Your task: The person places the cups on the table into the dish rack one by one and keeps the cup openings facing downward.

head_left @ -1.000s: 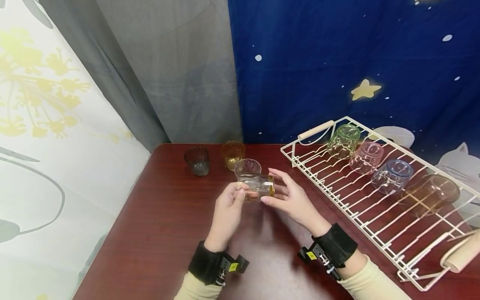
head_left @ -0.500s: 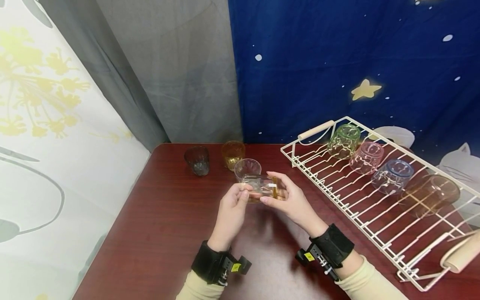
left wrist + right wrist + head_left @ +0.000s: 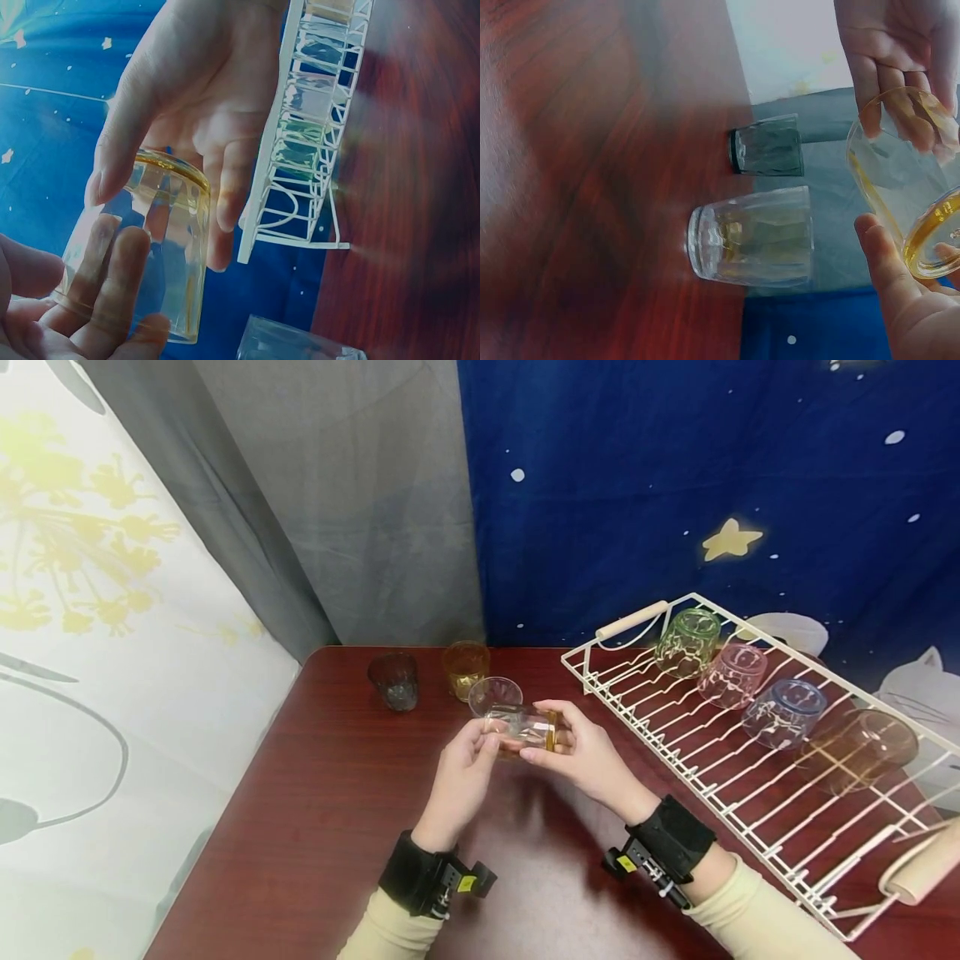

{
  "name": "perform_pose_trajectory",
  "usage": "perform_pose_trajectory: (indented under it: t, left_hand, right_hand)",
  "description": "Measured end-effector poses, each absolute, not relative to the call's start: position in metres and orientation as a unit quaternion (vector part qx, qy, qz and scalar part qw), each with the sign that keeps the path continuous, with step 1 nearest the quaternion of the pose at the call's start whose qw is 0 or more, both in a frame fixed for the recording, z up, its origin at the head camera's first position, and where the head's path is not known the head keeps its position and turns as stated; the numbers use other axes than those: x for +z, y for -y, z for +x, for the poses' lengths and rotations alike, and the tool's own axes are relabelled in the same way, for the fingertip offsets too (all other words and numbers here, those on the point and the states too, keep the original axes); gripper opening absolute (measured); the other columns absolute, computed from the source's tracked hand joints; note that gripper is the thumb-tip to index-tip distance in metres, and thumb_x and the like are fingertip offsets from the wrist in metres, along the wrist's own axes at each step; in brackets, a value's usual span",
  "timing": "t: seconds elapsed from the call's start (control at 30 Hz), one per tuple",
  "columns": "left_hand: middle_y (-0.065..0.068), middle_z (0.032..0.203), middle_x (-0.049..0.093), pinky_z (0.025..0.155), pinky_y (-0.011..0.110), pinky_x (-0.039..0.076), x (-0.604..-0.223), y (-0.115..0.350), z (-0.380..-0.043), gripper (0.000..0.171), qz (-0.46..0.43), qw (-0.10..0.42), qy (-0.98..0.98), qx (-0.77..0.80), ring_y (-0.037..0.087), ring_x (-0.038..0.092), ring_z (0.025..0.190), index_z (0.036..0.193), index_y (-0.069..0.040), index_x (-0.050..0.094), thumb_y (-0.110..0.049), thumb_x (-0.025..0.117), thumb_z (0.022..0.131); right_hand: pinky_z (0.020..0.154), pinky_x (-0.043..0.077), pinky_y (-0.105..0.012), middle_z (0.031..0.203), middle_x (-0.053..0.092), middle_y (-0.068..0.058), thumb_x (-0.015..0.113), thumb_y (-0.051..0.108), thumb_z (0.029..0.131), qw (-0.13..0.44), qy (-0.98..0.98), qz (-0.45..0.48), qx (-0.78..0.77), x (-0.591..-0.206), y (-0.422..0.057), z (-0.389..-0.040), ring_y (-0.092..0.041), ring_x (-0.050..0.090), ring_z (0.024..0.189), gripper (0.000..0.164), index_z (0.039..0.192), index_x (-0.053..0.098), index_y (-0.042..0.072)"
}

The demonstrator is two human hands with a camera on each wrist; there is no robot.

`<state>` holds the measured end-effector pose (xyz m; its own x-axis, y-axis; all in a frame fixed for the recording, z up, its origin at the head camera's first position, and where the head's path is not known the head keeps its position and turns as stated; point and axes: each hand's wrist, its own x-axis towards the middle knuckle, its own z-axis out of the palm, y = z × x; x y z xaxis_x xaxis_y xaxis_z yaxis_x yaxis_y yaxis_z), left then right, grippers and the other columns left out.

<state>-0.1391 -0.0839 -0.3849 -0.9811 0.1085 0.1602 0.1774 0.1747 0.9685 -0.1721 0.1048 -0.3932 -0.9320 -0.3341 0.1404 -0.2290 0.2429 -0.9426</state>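
Note:
An amber-tinted drinking glass [image 3: 520,728] lies sideways in the air between my two hands, its mouth to the left and its thick base to the right. My left hand [image 3: 463,767] holds it by the rim between thumb and fingers. At the base end, my right hand [image 3: 594,762] grips it with thumb and fingers spread around the side. The right wrist view shows the golden ring of the base [image 3: 934,234] close by the right fingers. Just behind the held glass stands a clear glass [image 3: 493,690], partly covered by it in the head view.
A yellow glass [image 3: 467,667] and a dark grey glass [image 3: 396,682] stand at the back of the red-brown table [image 3: 322,827]. On the right, a white wire rack [image 3: 693,789] with wooden handles bears green [image 3: 687,643], pink [image 3: 733,675], blue [image 3: 784,713] and brown [image 3: 862,750] glasses upside down.
Both hands have shifted slightly to the right with the amber-tinted glass, which stays sideways between them. The standing glasses and the rack have not moved.

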Motion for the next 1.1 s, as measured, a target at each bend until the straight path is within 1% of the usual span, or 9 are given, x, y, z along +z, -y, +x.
perform_pose_trajectory:
  t: [0.17, 0.37, 0.5, 0.7, 0.73, 0.83, 0.97, 1.03, 1.1]
  left_hand:
    - [0.017, 0.104, 0.073, 0.094, 0.037, 0.054, -0.382, 0.085, -0.142, 0.021, -0.1, 0.02, 0.767, -0.633, 0.024, 0.071, 0.102, 0.118, -0.002, 0.059, -0.011, 0.049, 0.102]
    - [0.015, 0.1, 0.074, 0.095, 0.043, 0.053, -0.379, 0.086, -0.147, 0.021, -0.102, 0.017, 0.773, -0.626, 0.022, 0.072, 0.1, 0.117, -0.005, 0.06, -0.014, 0.051, 0.101]
    - [0.014, 0.1, 0.074, 0.092, 0.042, 0.055, -0.378, 0.086, -0.153, 0.022, -0.109, 0.025, 0.777, -0.62, 0.023, 0.072, 0.1, 0.119, -0.004, 0.06, -0.015, 0.052, 0.101]
    - [0.011, 0.099, 0.075, 0.082, 0.027, 0.056, -0.378, 0.085, -0.161, 0.02, -0.129, 0.049, 0.801, -0.582, 0.024, 0.071, 0.096, 0.116, -0.006, 0.062, -0.016, 0.053, 0.101]
    - [0.009, 0.098, 0.076, 0.079, 0.024, 0.054, -0.379, 0.085, -0.163, 0.019, -0.132, 0.058, 0.81, -0.568, 0.022, 0.071, 0.093, 0.114, -0.008, 0.063, -0.017, 0.054, 0.1]
    - [0.005, 0.098, 0.076, 0.071, 0.02, 0.052, -0.381, 0.084, -0.168, 0.017, -0.137, 0.1, 0.833, -0.526, 0.017, 0.071, 0.086, 0.113, -0.01, 0.064, -0.016, 0.055, 0.099]
    - [0.004, 0.101, 0.075, 0.065, 0.024, 0.048, -0.388, 0.084, -0.175, 0.016, -0.141, 0.176, 0.875, -0.429, 0.015, 0.064, 0.073, 0.111, -0.009, 0.066, -0.013, 0.059, 0.097]
    - [0.004, 0.103, 0.074, 0.071, 0.027, 0.051, -0.393, 0.085, -0.178, 0.017, -0.145, 0.203, 0.893, -0.374, 0.016, 0.064, 0.076, 0.11, -0.009, 0.067, -0.012, 0.06, 0.095]
    - [0.006, 0.105, 0.072, 0.079, 0.032, 0.053, -0.397, 0.085, -0.182, 0.018, -0.153, 0.22, 0.907, -0.326, 0.019, 0.066, 0.085, 0.111, -0.008, 0.066, -0.011, 0.061, 0.094]
  right_hand:
    - [0.078, 0.056, -0.022, 0.131, 0.06, -0.019, 0.078, 0.018, 0.083, 0.027, -0.81, -0.186, -0.555, -0.386, -0.11, -0.175, -0.026, 0.071, 0.1, 0.063, 0.137, 0.047, 0.007]
    - [0.079, 0.056, -0.024, 0.125, 0.062, -0.021, 0.079, 0.019, 0.083, 0.032, -0.824, -0.189, -0.534, -0.37, -0.115, -0.182, -0.026, 0.07, 0.101, 0.065, 0.137, 0.046, 0.005]
    - [0.078, 0.057, -0.027, 0.12, 0.065, -0.021, 0.079, 0.023, 0.083, 0.026, -0.843, -0.192, -0.501, -0.354, -0.119, -0.187, -0.027, 0.071, 0.1, 0.066, 0.138, 0.046, 0.007]
    - [0.08, 0.058, -0.039, 0.114, 0.068, -0.016, 0.079, 0.033, 0.082, 0.0, -0.887, -0.188, -0.422, -0.334, -0.131, -0.196, -0.029, 0.071, 0.099, 0.069, 0.137, 0.046, 0.01]
    - [0.081, 0.057, -0.041, 0.115, 0.068, -0.016, 0.08, 0.034, 0.081, -0.006, -0.89, -0.187, -0.415, -0.331, -0.134, -0.199, -0.03, 0.071, 0.1, 0.069, 0.137, 0.046, 0.01]
    - [0.084, 0.055, -0.046, 0.117, 0.067, -0.016, 0.079, 0.035, 0.081, -0.027, -0.9, -0.181, -0.395, -0.322, -0.143, -0.206, -0.032, 0.069, 0.103, 0.069, 0.135, 0.046, 0.01]
    - [0.081, 0.052, -0.045, 0.113, 0.068, -0.018, 0.077, 0.039, 0.082, -0.053, -0.917, -0.175, -0.354, -0.312, -0.158, -0.216, -0.033, 0.069, 0.099, 0.068, 0.134, 0.045, 0.008]
    - [0.078, 0.051, -0.043, 0.111, 0.069, -0.019, 0.076, 0.04, 0.083, -0.058, -0.924, -0.173, -0.337, -0.309, -0.164, -0.221, -0.032, 0.069, 0.094, 0.067, 0.133, 0.046, 0.008]
    - [0.078, 0.05, -0.043, 0.111, 0.069, -0.018, 0.076, 0.042, 0.082, -0.063, -0.93, -0.168, -0.32, -0.307, -0.171, -0.226, -0.031, 0.068, 0.093, 0.067, 0.133, 0.046, 0.009]
